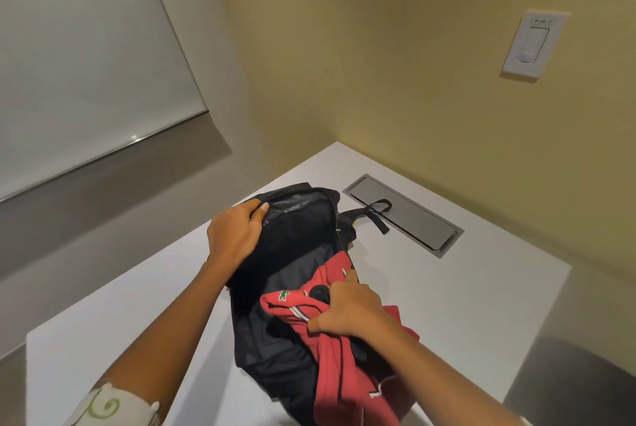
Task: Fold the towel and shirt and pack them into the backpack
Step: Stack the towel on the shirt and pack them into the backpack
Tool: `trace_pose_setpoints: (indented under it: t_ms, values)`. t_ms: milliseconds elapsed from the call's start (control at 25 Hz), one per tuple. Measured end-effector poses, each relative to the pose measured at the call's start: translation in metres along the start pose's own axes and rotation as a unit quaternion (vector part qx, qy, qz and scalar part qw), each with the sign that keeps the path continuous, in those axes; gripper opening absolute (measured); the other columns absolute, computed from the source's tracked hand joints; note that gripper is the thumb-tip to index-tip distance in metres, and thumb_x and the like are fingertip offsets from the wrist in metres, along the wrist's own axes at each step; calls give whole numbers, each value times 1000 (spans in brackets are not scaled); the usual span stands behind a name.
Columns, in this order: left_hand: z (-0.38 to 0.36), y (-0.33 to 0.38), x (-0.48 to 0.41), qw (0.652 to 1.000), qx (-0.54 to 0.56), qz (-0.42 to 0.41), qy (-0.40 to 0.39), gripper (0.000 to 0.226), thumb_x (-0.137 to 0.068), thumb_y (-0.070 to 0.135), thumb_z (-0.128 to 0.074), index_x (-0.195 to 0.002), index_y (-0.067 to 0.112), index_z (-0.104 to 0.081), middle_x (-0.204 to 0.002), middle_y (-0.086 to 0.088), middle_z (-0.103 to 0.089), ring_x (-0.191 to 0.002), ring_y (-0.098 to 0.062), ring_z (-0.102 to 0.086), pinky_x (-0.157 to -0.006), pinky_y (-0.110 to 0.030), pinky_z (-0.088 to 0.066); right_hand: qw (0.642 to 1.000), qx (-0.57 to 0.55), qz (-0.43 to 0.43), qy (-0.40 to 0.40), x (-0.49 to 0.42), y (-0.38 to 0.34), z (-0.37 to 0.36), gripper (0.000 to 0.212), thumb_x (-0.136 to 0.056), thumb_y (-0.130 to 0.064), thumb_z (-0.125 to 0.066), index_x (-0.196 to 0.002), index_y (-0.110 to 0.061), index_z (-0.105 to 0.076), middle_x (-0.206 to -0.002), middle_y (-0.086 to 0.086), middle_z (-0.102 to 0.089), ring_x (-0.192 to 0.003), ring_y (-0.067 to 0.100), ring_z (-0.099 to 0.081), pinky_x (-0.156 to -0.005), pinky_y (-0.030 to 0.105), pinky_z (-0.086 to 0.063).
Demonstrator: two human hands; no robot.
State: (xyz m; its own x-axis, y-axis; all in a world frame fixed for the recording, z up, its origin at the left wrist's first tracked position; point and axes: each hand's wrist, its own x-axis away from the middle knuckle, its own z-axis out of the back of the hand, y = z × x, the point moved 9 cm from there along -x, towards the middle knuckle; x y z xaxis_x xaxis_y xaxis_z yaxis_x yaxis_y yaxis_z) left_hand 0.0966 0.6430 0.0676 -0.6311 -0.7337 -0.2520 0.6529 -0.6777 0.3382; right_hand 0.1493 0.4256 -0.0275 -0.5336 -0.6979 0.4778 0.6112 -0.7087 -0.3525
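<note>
The left hand [234, 236] grips the upper rim of the black backpack [296, 246], fingers curled over the edge, evidently to keep the main compartment open on the white table [464, 305]. The right hand [351, 312] clutches a bunched part of the red shirt [330, 370], which lies partly inside the opening and partly trailing over the near side, presumably to push it in. The towel cannot be identified; a white cloth [110, 405] at the left forearm may be it.

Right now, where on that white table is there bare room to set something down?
Two bare patches of table: left of the backpack, and right of it, this side of the grey hatch. The middle is crowded: backpack, red shirt, left hand, right hand. A strap lies on the hatch.
</note>
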Motion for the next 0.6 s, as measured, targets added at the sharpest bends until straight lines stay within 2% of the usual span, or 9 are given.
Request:
trace_pose_setpoints:
  t_ms: [120, 240, 280, 440, 520, 600]
  values:
    - [-1, -6, -6, 996, 81, 28, 19, 36, -99, 42, -44, -82, 17, -64, -81, -1, -61, -81, -30, -57, -66, -36, -42, 1000, 0, 0, -17, -31, -23, 24, 72, -70, -61, -71, -121, -11, -59, -153, 22, -26, -124, 39, -49, -93, 39, -45]
    - [6, -10, -14, 995, 96, 27, 31, 36, -98, 38, -47, -73, 16, -60, -73, 2, -52, -76, -26, -53, -68, -38, -42, 998, -46, -17, -37, -81, -48, 36, 65, -70, -58, -71, -119, -16, -61, -139, 19, -42, -117, 35, -54, -82, 35, -44]
    - [9, -11, -17, 994, 97, 27, 35, 36, -98, 37, -48, -71, 16, -58, -72, 3, -51, -75, -26, -52, -70, -38, -42, 997, -61, -24, -45, -100, -57, 34, 65, -69, -58, -71, -120, -17, -61, -136, 17, -43, -116, 33, -55, -83, 35, -45]
    - [21, -16, -38, 991, 116, 30, 58, 32, -99, 34, -50, -67, 28, -51, -67, 7, -46, -72, -19, -48, -76, -38, -39, 994, -29, -73, -75, -166, -69, 3, 76, -68, -65, -71, -130, -24, -57, -139, 17, -40, -124, 31, -50, -97, 36, -46]
    - [26, -21, -51, 987, 139, 30, 70, 34, -99, 32, -51, -65, 31, -49, -66, 6, -46, -69, -17, -47, -77, -40, -39, 992, -25, -102, -70, -186, -66, -11, 74, -72, -64, -69, -132, -23, -56, -142, 18, -34, -126, 34, -47, -101, 37, -45]
    - [25, -29, -64, 986, 147, 17, 73, 38, -99, 29, -52, -61, 32, -44, -64, 6, -45, -66, -14, -47, -76, -40, -38, 987, -52, -124, -82, -205, -65, -24, 84, -70, -66, -70, -138, -22, -49, -148, 18, -23, -132, 37, -38, -107, 40, -40]
